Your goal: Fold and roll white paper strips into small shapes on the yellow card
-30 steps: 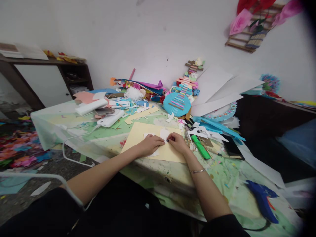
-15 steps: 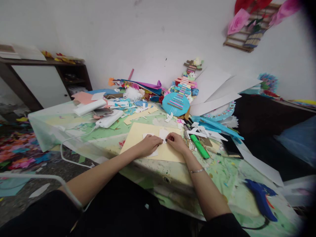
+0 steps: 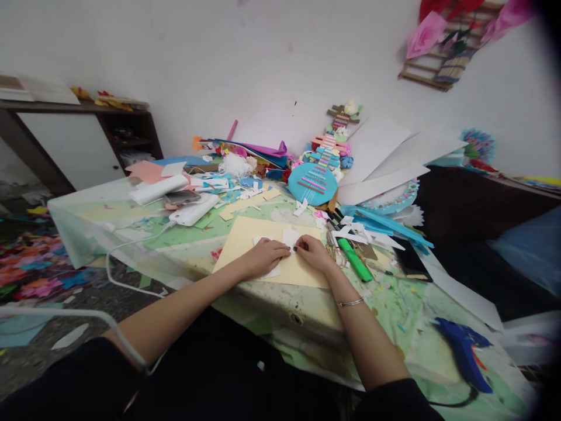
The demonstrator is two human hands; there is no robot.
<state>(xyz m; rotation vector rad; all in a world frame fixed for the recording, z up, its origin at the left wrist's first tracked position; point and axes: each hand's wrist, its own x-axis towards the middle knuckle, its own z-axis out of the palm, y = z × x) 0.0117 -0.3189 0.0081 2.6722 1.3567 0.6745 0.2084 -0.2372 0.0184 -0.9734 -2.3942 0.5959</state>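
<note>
On a cream paper sheet (image 3: 239, 237) at the near side of the surface (image 3: 385, 327), a small white paper piece (image 3: 290, 235) lies just beyond and between the fingertips of both hands. The left hand (image 3: 266, 257) rests with fingers extended over another white paper piece (image 3: 274, 272), tips at the first's near-left edge. The right hand's (image 3: 312, 252) fingers curl at its right edge; whether they grip it, I cannot tell.

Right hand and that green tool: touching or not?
Apart. The head view shows a gap between the right hand and the green tool; its fingertips are at the small white paper instead.
</note>
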